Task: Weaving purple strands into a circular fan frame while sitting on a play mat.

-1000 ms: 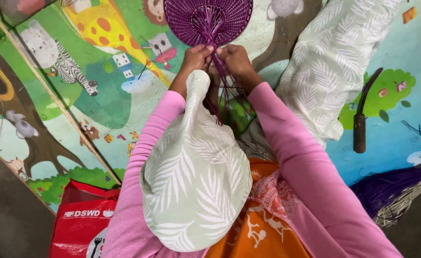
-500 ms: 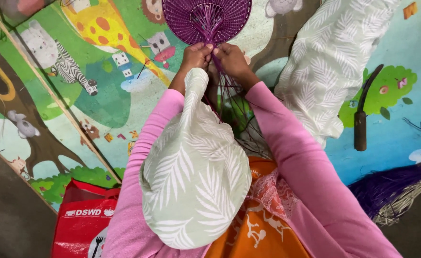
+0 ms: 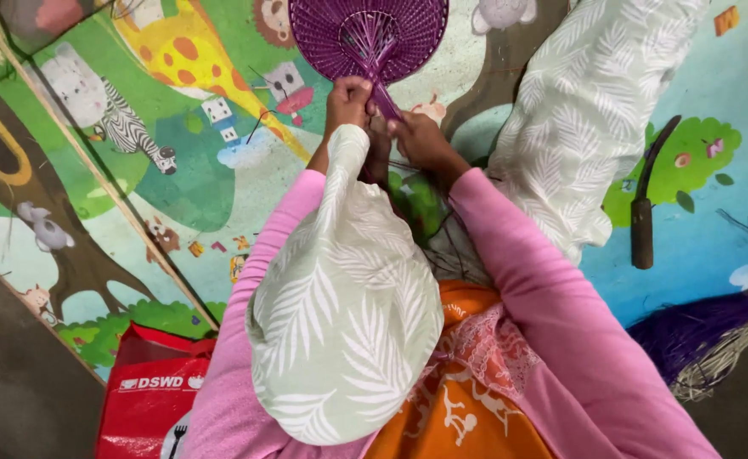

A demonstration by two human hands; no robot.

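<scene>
Fan [image 3: 368,34], purple and woven, is lain at the top of the colourful animal-print mat [image 3: 178,170]. Its base is pinched by the left hand [image 3: 348,100] and right hand [image 3: 420,140], grips pressed together on the strands. A dark-handled knife [image 3: 646,212] is seen well apart, right.

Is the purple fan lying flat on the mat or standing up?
Flat. The purple woven fan shows its whole round face lying on the picture mat, while the left hand and right hand grip its base.
</scene>
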